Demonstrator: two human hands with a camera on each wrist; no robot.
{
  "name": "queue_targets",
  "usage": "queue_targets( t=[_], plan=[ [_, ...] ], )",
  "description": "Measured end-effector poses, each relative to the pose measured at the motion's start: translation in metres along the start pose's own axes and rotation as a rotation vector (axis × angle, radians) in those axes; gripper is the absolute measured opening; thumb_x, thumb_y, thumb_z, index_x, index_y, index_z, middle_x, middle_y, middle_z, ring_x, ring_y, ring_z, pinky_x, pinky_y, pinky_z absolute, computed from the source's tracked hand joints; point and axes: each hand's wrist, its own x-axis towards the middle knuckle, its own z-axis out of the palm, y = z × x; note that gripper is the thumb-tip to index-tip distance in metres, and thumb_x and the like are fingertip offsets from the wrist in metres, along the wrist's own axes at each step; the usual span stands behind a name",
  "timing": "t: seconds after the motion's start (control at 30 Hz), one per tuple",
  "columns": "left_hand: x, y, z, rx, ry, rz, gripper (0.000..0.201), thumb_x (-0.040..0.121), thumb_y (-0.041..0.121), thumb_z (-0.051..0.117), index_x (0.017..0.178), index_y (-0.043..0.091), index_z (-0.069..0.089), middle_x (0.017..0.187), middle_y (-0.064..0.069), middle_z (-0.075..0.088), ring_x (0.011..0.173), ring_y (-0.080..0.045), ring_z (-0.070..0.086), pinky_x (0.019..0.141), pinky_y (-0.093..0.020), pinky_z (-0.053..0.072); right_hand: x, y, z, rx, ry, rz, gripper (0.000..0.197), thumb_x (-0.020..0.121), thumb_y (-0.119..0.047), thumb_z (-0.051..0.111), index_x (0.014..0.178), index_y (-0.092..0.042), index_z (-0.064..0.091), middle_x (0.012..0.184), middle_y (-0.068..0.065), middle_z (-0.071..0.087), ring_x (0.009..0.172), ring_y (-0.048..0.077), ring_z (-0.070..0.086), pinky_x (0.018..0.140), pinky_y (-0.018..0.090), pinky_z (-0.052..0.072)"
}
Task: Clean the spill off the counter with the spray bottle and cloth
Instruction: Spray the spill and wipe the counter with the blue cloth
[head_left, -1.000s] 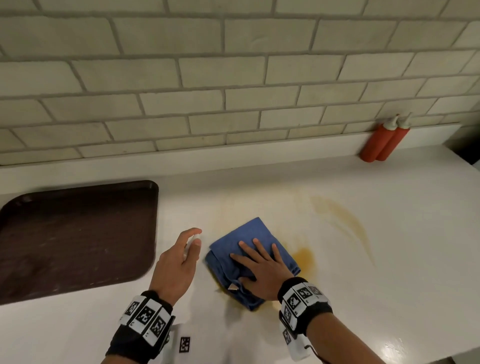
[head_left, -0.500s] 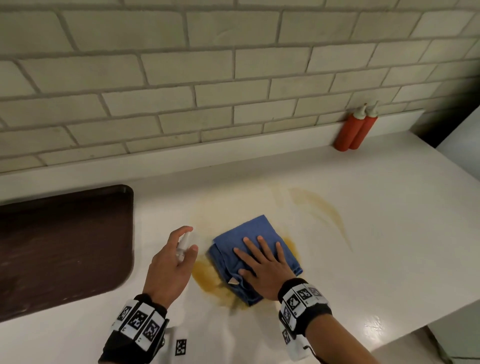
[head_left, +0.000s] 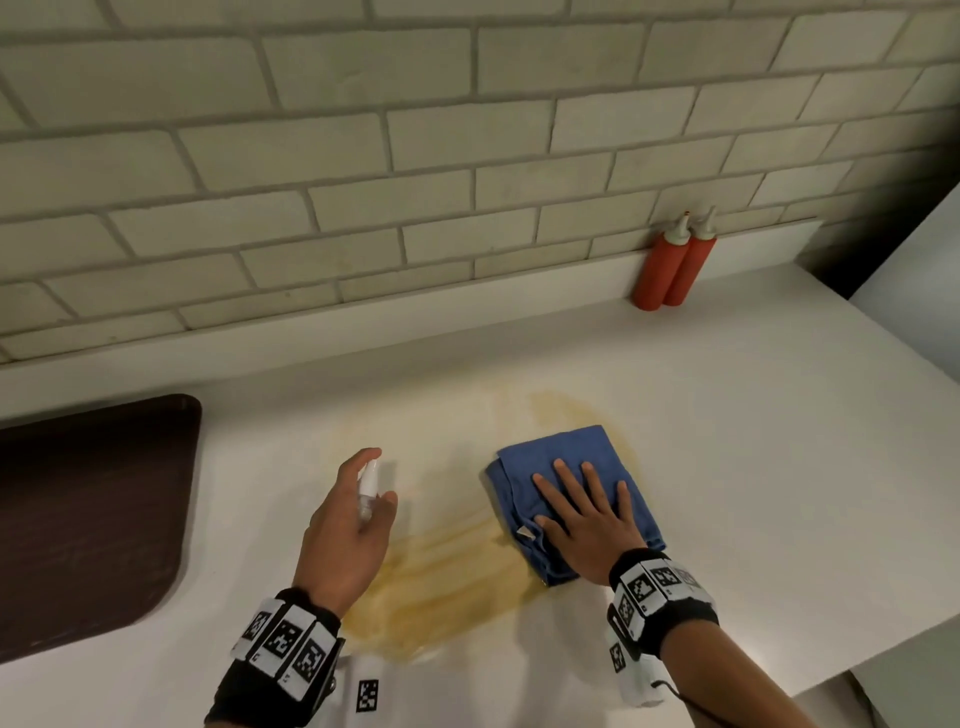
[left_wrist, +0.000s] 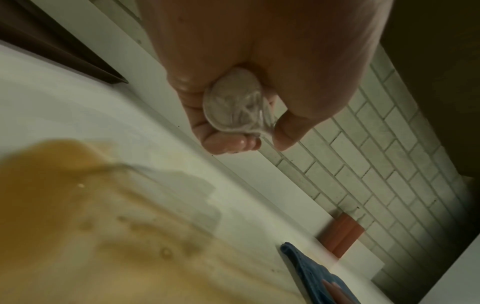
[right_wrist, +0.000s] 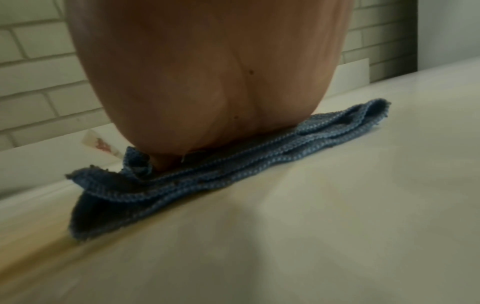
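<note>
Your right grip (head_left: 587, 514) lies spread flat on the cloth (head_left: 566, 467); left grip (head_left: 348, 525) clasps the spray bottle (head_left: 370, 480). Press evenly, sweep across the spill (head_left: 447, 582).

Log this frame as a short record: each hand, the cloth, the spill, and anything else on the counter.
left hand: grips small spray bottle
right hand: pressed flat on cloth
cloth: blue, folded, on counter
spill: yellowish smear, left of cloth and beyond it
other: dark tray far left; two red squeeze bottles by wall
</note>
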Motion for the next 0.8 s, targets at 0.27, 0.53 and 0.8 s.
queue_targets(
  t=[0.27,0.53,0.8],
  plan=[
    [0.012,0.016,0.027,-0.062,0.038,-0.032,0.050,0.099,0.035,0.051,0.138,0.056,0.029,0.117,-0.021,0.062,0.089,-0.034,0.064,0.080,-0.049,0.057,0.050,0.035,-0.032,0.028,-0.088,0.078,0.075,0.080,-0.069,-0.012,0.151,-0.044,-0.019,0.160,-0.011,-0.027,0.149,0.024,-0.022,0.116,0.062,-0.010],
    [0.038,0.016,0.013,-0.013,0.065,-0.076,0.049,0.099,0.045,0.044,0.141,0.059,0.024,0.129,-0.027,0.056,0.113,-0.052,0.055,0.090,-0.062,0.051,0.126,0.022,-0.066,0.058,-0.134,0.082,0.061,0.100,-0.058,0.011,0.152,-0.042,-0.016,0.161,-0.009,-0.026,0.148,0.028,-0.023,0.115,0.065,-0.009],
    [0.059,0.011,-0.004,0.002,0.090,-0.074,0.046,0.100,0.041,0.045,0.140,0.056,0.029,0.135,-0.015,0.059,0.114,-0.047,0.058,0.095,-0.055,0.050,0.187,-0.043,-0.091,0.024,-0.157,0.006,0.061,0.101,-0.056,0.013,0.154,-0.039,-0.012,0.162,-0.006,-0.025,0.148,0.031,-0.022,0.113,0.066,-0.011]
  ],
)
